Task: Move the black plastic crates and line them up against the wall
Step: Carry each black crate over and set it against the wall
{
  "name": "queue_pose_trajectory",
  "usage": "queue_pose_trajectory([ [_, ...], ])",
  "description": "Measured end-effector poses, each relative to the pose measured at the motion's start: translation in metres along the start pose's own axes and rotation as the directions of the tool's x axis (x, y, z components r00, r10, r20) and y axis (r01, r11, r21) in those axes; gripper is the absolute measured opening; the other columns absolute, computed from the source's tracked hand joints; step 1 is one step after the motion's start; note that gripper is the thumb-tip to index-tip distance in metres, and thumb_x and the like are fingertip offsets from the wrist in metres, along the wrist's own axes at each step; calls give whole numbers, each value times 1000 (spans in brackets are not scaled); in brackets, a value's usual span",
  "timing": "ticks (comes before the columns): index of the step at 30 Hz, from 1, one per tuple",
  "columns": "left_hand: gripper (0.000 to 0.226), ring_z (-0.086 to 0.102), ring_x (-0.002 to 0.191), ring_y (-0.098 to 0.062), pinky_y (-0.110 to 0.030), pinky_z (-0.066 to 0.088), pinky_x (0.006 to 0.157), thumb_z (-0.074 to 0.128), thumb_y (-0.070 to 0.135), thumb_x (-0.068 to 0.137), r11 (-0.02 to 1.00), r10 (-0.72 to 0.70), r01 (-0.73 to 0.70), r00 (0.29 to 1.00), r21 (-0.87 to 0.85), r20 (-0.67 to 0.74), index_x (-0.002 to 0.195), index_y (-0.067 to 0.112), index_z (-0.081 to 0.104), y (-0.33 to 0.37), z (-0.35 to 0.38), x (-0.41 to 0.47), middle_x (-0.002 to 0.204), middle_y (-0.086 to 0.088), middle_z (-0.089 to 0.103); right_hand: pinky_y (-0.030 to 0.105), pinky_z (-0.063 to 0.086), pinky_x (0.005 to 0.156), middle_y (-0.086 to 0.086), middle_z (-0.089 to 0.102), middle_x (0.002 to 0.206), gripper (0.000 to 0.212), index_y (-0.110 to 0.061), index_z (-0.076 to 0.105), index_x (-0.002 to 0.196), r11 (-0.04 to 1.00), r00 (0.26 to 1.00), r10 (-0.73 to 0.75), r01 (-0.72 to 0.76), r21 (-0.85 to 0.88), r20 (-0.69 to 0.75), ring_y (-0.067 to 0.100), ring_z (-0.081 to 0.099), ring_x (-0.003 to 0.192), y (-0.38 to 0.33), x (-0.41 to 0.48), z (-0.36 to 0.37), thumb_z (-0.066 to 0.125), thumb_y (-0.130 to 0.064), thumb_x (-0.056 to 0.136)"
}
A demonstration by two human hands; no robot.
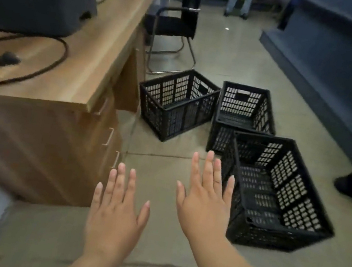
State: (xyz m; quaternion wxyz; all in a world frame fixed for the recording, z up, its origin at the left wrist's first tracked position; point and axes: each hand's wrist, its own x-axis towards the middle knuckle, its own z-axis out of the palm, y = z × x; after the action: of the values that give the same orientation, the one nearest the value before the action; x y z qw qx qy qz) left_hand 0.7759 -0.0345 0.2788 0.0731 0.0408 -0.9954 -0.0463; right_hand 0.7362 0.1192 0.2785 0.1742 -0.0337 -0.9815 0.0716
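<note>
On beige tiled floor, three black perforated plastic crates: nearest crate tilted, middle crate touching it behind, left crate beside wooden desk corner. Left hand and right hand both spread flat, fingers apart, holding nothing; right hand just beside nearest crate.

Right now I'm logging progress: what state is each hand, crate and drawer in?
Left hand: open, empty.
Right hand: open, empty.
Nearest black plastic crate: upright, empty.
Middle black crate: upright, empty, touching nearest.
Far-left black crate: upright, empty, apart.
Wooden desk drawers: shut.
</note>
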Motion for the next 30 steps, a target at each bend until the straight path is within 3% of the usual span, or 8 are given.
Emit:
queue_pose_trajectory([
  [3, 73, 24, 134, -23, -34, -1, 111, 32, 52, 82, 996, 91, -91, 996, 2, 25, 137, 5, 41, 83, 20, 38, 147, -13, 35, 43, -3, 112, 3, 9, 153, 67, -23, 18, 146, 994, 996, 88, -88, -59, 6, 14, 9, 141, 83, 39, 7, 32, -46, 85],
  [10, 71, 26, 133, -23, -35, 1, 111, 34, 50, 83, 963, 268, -267, 962, -30, 47, 135, 3, 43, 234, 81, 103, 146, -10, 31, 43, 4, 112, 5, 23, 151, 66, -21, 26, 144, 960, 969, 248, -246, -132, -3, 16, 23, 138, 232, 87, 40, 34, -47, 84],
  [13, 68, 24, 134, -21, -36, 1, 112, 18, 51, 93, 929, 369, -369, 925, -20, 86, 137, 5, 40, 268, 116, 119, 147, -9, 30, 43, 5, 112, 5, 26, 151, 66, -21, 28, 144, 943, 954, 299, -292, -157, 21, 16, 26, 137, 271, 88, 66, 34, -47, 84],
  [16, 73, 23, 135, -20, -35, 1, 113, 6, 52, 93, 893, 448, -449, 883, -23, 138, 137, 6, 41, 288, 153, 137, 147, -8, 29, 42, 5, 111, 6, 31, 149, 64, -20, 33, 142, 928, 939, 340, -329, -173, 43, 17, 29, 136, 296, 85, 95, 34, -46, 83],
  [22, 67, 16, 140, -17, -35, -2, 113, 10, 51, 94, 804, 578, -593, 797, 39, 176, 141, 10, 34, 309, 237, 187, 149, -8, 23, 43, 4, 112, 6, 30, 150, 64, -21, 31, 143, 888, 889, 450, -434, -156, 88, 17, 22, 137, 320, 77, 168, 34, -45, 84],
  [26, 71, -22, 137, -13, -31, -26, 105, -5, 57, 83, 685, 700, -722, 690, 103, 185, 144, 21, -11, 318, 297, 221, 149, 0, -23, 45, 5, 112, 5, 24, 150, 63, -20, 32, 143, 845, 840, 530, -511, -156, 116, 16, 21, 138, 321, 74, 224, 33, -44, 85],
  [28, 67, -23, 136, -12, -30, -26, 104, 0, 56, 87, 631, 756, -772, 635, 78, 162, 143, 21, -12, 324, 328, 237, 148, 1, -23, 44, 1, 112, 4, 12, 154, 62, -22, 23, 145, 823, 814, 563, -537, -183, 143, 16, 12, 142, 318, 78, 247, 31, -43, 87],
  [30, 66, -11, 139, -13, -31, -19, 108, 9, 54, 90, 561, 805, -825, 563, 68, 189, 145, 18, 0, 331, 353, 251, 152, -2, -9, 44, -8, 112, 2, -8, 154, 62, -25, 7, 147, 807, 788, 586, -549, -216, 186, 15, -7, 141, 316, 82, 269, 25, -43, 91],
])
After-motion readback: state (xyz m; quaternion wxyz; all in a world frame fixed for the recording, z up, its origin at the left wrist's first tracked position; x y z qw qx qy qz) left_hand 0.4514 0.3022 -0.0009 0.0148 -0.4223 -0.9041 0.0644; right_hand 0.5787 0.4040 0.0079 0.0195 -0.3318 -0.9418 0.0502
